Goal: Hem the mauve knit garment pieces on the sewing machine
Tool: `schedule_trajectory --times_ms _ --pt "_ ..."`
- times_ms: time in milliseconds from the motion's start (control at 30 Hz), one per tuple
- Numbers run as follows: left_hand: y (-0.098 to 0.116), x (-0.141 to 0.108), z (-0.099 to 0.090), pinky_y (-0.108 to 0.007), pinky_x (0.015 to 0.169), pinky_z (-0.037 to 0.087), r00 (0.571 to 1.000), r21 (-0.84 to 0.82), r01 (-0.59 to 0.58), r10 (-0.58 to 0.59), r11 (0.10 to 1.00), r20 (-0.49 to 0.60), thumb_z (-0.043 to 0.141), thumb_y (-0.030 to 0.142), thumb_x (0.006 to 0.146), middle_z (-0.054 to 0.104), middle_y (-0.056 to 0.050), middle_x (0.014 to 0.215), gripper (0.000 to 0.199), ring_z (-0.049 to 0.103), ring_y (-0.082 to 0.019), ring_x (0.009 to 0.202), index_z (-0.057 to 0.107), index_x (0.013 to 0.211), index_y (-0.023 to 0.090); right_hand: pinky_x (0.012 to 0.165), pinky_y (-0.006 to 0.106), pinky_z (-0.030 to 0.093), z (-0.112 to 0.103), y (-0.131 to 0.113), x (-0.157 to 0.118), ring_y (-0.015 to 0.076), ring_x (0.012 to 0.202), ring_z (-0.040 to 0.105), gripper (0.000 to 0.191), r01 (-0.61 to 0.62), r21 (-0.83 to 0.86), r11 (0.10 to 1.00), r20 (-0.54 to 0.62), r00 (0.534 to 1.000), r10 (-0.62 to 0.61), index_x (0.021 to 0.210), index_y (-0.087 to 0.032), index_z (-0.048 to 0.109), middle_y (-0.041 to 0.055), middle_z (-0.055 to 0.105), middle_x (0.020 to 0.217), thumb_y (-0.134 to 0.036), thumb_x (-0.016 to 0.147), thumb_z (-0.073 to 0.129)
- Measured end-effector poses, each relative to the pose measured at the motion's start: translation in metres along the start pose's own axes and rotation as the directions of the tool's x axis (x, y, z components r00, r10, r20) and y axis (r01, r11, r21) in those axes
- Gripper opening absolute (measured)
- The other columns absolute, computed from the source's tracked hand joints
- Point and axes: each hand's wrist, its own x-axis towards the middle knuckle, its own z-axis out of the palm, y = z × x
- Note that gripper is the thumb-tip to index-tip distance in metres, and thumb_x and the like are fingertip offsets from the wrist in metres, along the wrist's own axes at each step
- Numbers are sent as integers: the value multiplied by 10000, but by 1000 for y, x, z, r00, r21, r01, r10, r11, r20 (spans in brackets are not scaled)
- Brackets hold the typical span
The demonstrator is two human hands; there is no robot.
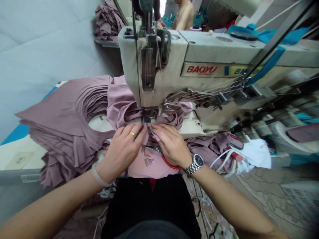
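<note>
My left hand, with a gold ring, is closed on a mauve garment piece just in front of the presser foot of a sewing machine. Close beside it, my right hand has its fingers pressed together on the same fabric, a watch at the wrist. Both sets of fingertips nearly meet at the foot, and the cloth between them is partly hidden. Scissors with red handles lie partly under my right hand, on a pink cloth.
To the left, a thick stack of mauve cut pieces hangs over the table edge. More mauve cloth and a white cloth lie at the right. Threads run along the machine arm. Behind the machine, a person sits near a fabric pile.
</note>
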Motion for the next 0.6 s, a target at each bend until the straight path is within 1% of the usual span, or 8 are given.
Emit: schedule_trajectory --times_ms 67,167,267,433,500,600 --pt "1 0 1 -407 865 466 1000 -9 -13 13 1000 -5 485 116 910 571 -155 1295 432 528 -281 1122 540 1335 61 979 395 465 0 -5 2 241 1167 539 282 -16 -44 999 10 1000 16 1180 -88 609 120 639 1262 -145 960 442" --pt "2 0 3 -404 858 460 1000 -4 -5 5 1000 -12 492 131 911 583 -150 1278 424 536 -281 1108 545 1324 54 935 411 465 1 -12 6 262 1149 523 292 44 -181 982 48 998 -36 1161 -94 623 127 638 1259 -135 964 411" --pt "2 1 4 -401 868 452 1000 -7 7 -7 1000 -13 496 140 912 576 -147 1294 415 534 -281 1117 549 1315 60 890 415 468 -1 -15 9 272 1117 518 292 72 -242 968 85 995 -53 1138 -94 632 134 641 1243 -151 971 400" --pt "1 2 3 -397 874 447 1000 -17 15 -15 1000 -5 492 153 920 564 -152 1315 438 539 -278 1121 524 1351 83 885 416 469 -4 -13 12 260 1089 529 281 88 -246 965 144 988 -54 1128 -109 631 124 630 1263 -172 978 401" --pt "-1 2 3 -400 875 447 1000 -24 9 -9 1000 -4 479 144 921 570 -151 1306 422 540 -279 1122 539 1334 82 903 411 469 -4 -12 11 255 1099 530 280 79 -223 972 139 989 -49 1148 -107 623 121 628 1265 -168 973 414" --pt "-2 2 3 -405 888 447 1000 -41 7 -7 999 3 454 137 926 573 -159 1300 413 537 -276 1135 548 1325 85 956 410 464 -3 -10 10 254 1143 512 319 16 -139 990 105 994 -1 1227 -92 590 141 615 1272 -159 951 445"
